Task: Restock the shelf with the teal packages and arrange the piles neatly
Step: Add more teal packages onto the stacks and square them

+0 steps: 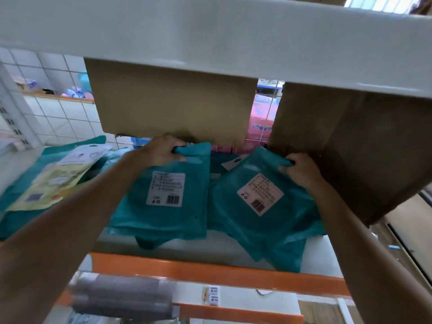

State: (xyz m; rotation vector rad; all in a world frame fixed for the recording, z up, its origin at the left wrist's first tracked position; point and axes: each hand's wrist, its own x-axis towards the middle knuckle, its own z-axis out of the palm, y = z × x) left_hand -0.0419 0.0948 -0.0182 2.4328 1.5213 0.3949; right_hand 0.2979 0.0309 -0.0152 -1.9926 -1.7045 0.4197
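Two piles of teal packages lie on the white shelf board (210,251) with its orange front rail. My left hand (161,150) grips the far top edge of the left teal package (163,218), which lies square with a white label up. My right hand (301,170) grips the far corner of the right teal package (254,228), which lies turned at an angle on its pile, one corner hanging over the shelf front. More teal packages (18,220) lie at the far left under a pale yellow-green packet (58,178).
Two brown cardboard boxes stand at the back of the shelf, one in the middle (173,101), a bigger one at the right (350,148). A white upper shelf board (210,36) hangs close overhead. Grey rolls (121,298) sit on the lower shelf.
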